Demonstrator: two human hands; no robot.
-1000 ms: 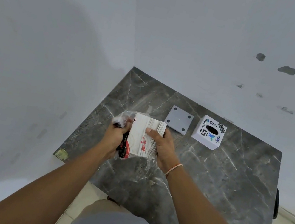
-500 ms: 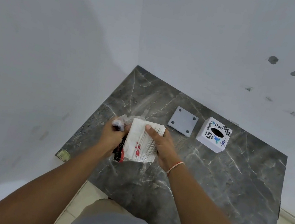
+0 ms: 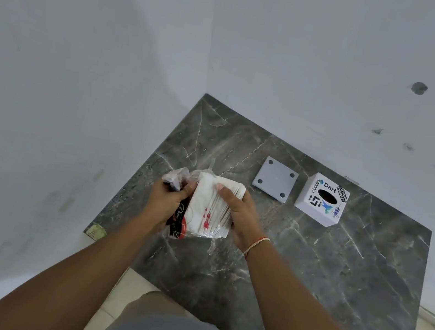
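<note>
A thick stack of white paper napkins (image 3: 210,207) with small red marks sits partly inside a clear plastic wrapper (image 3: 179,178) that has a black and red label. My left hand (image 3: 167,202) grips the wrapper at the stack's left side. My right hand (image 3: 239,215) holds the stack from the right, thumb across its top. Both hands hover over the left part of a dark marble table (image 3: 336,273).
A white cube box (image 3: 321,202) with stickers and a dark oval hole on top stands at the back of the table. A flat grey square plate (image 3: 276,179) with four corner holes lies to its left. White walls close in at left and behind.
The hands and the napkin stack stay in nearly the same place. The left hand's grip on the crumpled wrapper has shifted slightly along the stack.
</note>
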